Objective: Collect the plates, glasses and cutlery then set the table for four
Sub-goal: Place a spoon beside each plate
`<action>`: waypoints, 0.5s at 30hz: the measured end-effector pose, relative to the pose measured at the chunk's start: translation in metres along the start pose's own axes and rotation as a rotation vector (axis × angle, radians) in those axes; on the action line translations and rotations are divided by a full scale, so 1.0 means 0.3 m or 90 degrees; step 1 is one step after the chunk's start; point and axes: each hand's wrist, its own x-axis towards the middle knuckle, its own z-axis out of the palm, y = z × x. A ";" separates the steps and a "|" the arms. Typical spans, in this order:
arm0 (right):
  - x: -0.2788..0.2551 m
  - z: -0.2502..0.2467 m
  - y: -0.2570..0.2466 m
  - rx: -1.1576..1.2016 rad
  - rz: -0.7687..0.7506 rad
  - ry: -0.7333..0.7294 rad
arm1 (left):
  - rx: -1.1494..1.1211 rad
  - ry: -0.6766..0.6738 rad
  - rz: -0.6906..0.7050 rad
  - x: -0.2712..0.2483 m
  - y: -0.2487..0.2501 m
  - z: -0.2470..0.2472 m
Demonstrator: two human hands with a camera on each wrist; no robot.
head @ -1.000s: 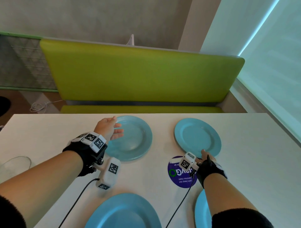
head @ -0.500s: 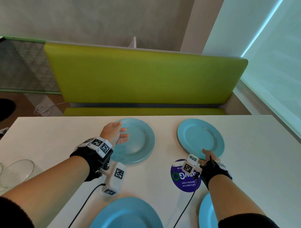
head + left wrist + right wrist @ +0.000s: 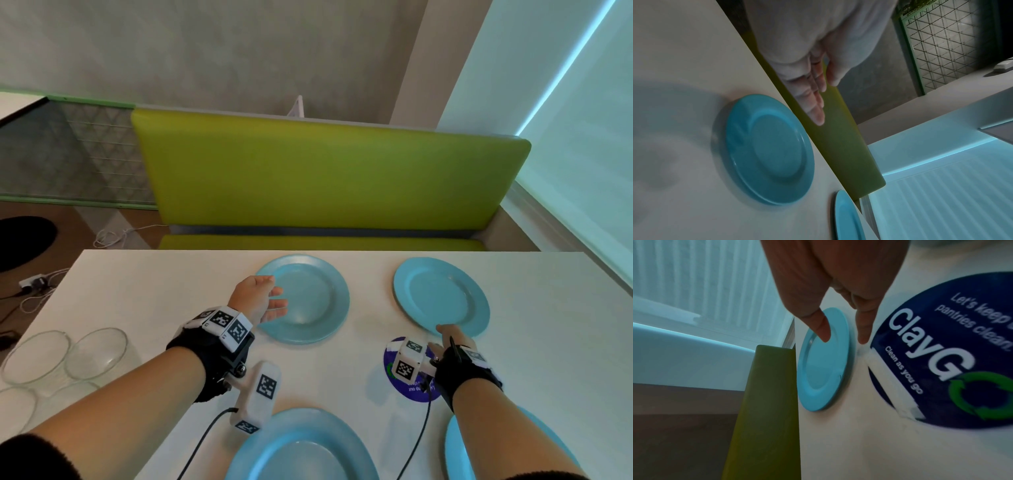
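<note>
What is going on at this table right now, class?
A person is setting a white table with blue plates. The far left plate and far right plate lie flat by the green bench; two more sit at the near edge. The left hand, fingers straight, hovers at the far left plate's rim. The right hand has thumb and finger around the far right plate's near rim, beside a round blue sticker. Clear glasses wait at the left; no cutlery shows.

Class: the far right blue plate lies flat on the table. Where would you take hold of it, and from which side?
Probably the near rim of the far right plate, approached from the near side where the right hand sits: it lies flat, so only its raised edge offers a pinch.
</note>
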 end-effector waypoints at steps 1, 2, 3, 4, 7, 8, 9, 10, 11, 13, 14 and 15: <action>-0.024 0.008 0.009 -0.017 0.011 -0.001 | -0.003 -0.009 -0.002 -0.017 -0.001 -0.011; -0.044 0.016 0.018 -0.028 0.008 0.003 | -0.006 -0.017 -0.004 -0.034 -0.004 -0.023; -0.074 0.024 0.034 -0.035 -0.004 -0.016 | -0.007 -0.026 -0.005 -0.054 -0.008 -0.038; -0.107 0.035 0.050 -0.029 -0.018 -0.034 | -0.006 -0.036 -0.007 -0.076 -0.014 -0.054; -0.221 0.049 0.110 -0.059 -0.038 -0.078 | -0.002 -0.077 -0.014 -0.153 -0.032 -0.121; -0.266 0.057 0.136 -0.059 -0.042 -0.086 | 0.004 -0.094 -0.020 -0.179 -0.043 -0.150; -0.311 0.070 0.165 -0.049 -0.048 -0.091 | 0.015 -0.112 -0.026 -0.206 -0.055 -0.184; -0.347 0.084 0.197 -0.034 -0.056 -0.091 | 0.028 -0.134 -0.032 -0.233 -0.069 -0.221; -0.393 0.099 0.230 -0.032 -0.071 -0.082 | 0.042 -0.154 -0.038 -0.261 -0.083 -0.261; -0.481 0.126 0.309 -0.032 -0.094 -0.066 | 0.073 -0.186 -0.052 -0.314 -0.117 -0.352; -0.522 0.140 0.354 -0.018 -0.099 -0.069 | 0.091 -0.201 -0.061 -0.338 -0.137 -0.400; -0.573 0.156 0.402 -0.003 -0.098 -0.064 | 0.112 -0.217 -0.069 -0.365 -0.158 -0.449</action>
